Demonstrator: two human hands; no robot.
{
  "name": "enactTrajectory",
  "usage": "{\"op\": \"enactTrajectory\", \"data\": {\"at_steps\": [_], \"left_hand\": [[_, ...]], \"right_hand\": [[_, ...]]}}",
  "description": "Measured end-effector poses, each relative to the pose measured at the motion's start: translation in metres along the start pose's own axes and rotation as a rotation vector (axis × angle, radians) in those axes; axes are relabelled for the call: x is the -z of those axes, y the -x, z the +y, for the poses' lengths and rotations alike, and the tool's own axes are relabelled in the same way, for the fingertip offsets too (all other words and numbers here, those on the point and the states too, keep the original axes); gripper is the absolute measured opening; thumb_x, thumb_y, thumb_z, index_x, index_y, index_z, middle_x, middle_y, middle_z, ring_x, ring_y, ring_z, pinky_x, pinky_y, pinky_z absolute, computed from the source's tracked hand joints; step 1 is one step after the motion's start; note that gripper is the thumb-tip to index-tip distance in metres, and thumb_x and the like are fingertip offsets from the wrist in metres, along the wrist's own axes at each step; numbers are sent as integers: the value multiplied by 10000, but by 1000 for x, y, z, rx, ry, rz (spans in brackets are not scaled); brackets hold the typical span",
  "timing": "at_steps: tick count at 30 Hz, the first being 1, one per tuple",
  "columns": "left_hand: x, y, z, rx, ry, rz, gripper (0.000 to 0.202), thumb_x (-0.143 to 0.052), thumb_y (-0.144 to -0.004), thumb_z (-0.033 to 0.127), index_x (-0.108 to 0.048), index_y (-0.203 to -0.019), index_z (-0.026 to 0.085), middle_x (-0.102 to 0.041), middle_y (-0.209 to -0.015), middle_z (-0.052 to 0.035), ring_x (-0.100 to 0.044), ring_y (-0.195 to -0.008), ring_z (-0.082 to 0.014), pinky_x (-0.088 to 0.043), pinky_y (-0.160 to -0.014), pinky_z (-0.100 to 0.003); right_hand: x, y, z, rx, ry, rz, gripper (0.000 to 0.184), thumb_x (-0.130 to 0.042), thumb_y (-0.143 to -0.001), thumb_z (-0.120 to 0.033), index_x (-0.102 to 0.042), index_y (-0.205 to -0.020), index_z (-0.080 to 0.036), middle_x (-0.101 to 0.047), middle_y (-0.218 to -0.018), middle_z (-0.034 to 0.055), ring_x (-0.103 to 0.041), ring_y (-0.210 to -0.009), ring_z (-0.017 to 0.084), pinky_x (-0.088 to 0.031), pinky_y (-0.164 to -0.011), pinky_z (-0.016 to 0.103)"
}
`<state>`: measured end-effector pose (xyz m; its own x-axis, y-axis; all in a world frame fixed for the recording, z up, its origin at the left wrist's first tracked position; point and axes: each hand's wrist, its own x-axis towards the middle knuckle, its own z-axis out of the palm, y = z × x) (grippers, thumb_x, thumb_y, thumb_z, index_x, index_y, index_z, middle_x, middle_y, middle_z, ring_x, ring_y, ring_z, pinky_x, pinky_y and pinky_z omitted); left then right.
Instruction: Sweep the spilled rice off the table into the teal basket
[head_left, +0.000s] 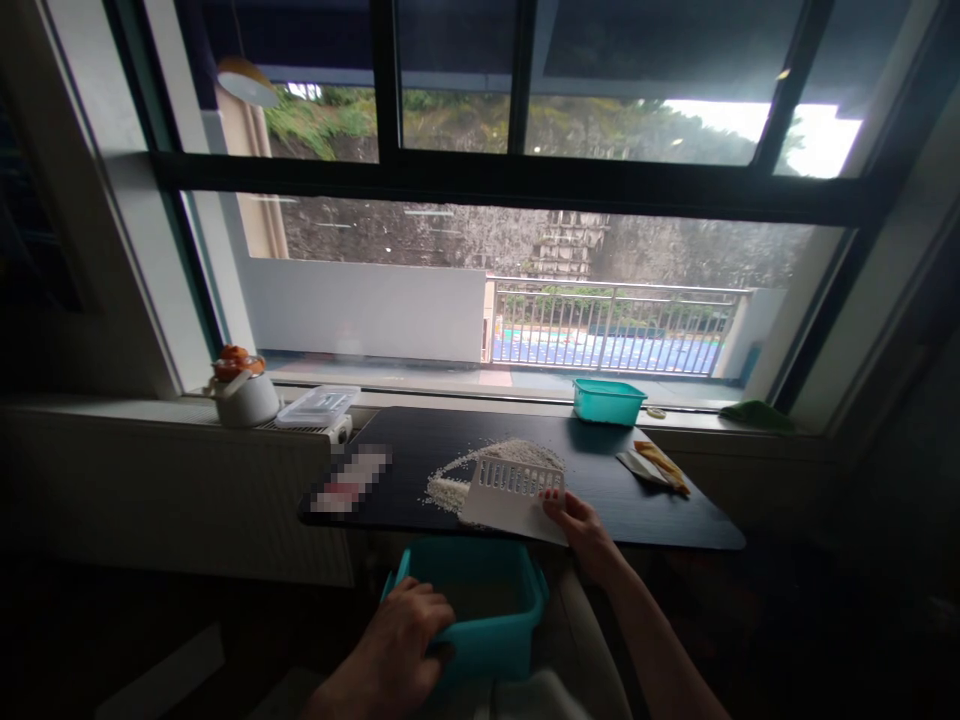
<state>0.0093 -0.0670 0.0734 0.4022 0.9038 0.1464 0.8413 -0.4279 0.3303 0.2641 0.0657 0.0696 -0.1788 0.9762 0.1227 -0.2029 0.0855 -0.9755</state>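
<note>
My left hand (417, 628) is closed over the left rim of a teal plastic tub (495, 640), just below the table's front edge. In my right hand (583, 530) is a flat white slotted scraper (504, 508), pinched at its right end. The scraper lies tilted against a spread of white granules (517, 453) on the dark table (585, 500). Granules show behind the scraper and to its left; it hides part of them. The inside of the tub is dim, and I cannot make out what lies at its bottom.
A smaller teal container (609, 402) stands at the table's back right, with a yellow and white packet (654, 468) nearer. Back left are a white pot (246, 400) with something orange on top and a clear plastic lid (318, 405). A window stands behind.
</note>
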Motion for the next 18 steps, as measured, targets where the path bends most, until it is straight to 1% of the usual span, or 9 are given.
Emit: {"op": "enactTrajectory", "data": {"at_steps": [2, 4, 7, 9, 11, 14, 18], "left_hand": [[0, 0, 0, 3, 1, 2, 81, -588, -714, 178, -544, -647, 189, -625, -726, 16, -566, -795, -184, -340, -849, -372], [1, 0, 0, 8, 2, 4, 75, -588, -715, 178, -549, -652, 189, -629, -734, 16, -569, -801, -183, -339, -851, -370], [0, 0, 0, 12, 4, 6, 68, -586, -716, 178, -554, -657, 189, -631, -742, 15, -569, -801, -181, -341, -844, -364], [-1, -1, 0, 9, 3, 1, 68, -584, -718, 179, -554, -658, 189, -630, -740, 17, -568, -799, -181, -342, -842, -363], [-1, -2, 0, 7, 1, -6, 68, -582, -719, 175, -556, -658, 186, -632, -740, 16, -568, -800, -184, -339, -848, -370], [-1, -4, 0, 14, -11, -15, 63, -577, -715, 161, -558, -659, 183, -636, -746, 11, -570, -808, -191, -338, -852, -377], [0, -5, 2, 16, -28, -36, 64, -576, -722, 162, -561, -663, 180, -639, -753, 9, -573, -815, -193, -340, -857, -379]], "right_hand": [[-3, 1, -1, 2, -2, -32, 351, -750, -654, -437, -697, -899, -192, -720, -840, 39, -638, -781, 242, -490, -712, 348], [-4, 1, -3, 2, -4, -36, 351, -747, -655, -438, -696, -900, -192, -718, -841, 42, -636, -783, 244, -487, -712, 350], [-3, 1, -7, -1, -13, 0, 369, -759, -631, -447, -691, -891, -195, -715, -837, 38, -632, -784, 244, -481, -712, 347], [-3, 0, -6, 4, -9, 30, 372, -771, -610, -456, -690, -859, -191, -707, -799, 28, -622, -755, 227, -471, -697, 330], [-5, -2, -4, 19, 1, 30, 369, -774, -602, -461, -692, -829, -182, -694, -758, 18, -603, -723, 202, -455, -684, 307], [-7, -5, 1, 47, 15, -24, 358, -762, -624, -459, -697, -833, -176, -684, -758, 15, -584, -726, 184, -439, -689, 287], [-3, -6, 2, 50, 10, -46, 345, -752, -643, -454, -698, -854, -187, -684, -778, 13, -581, -726, 178, -437, -682, 283]]}}
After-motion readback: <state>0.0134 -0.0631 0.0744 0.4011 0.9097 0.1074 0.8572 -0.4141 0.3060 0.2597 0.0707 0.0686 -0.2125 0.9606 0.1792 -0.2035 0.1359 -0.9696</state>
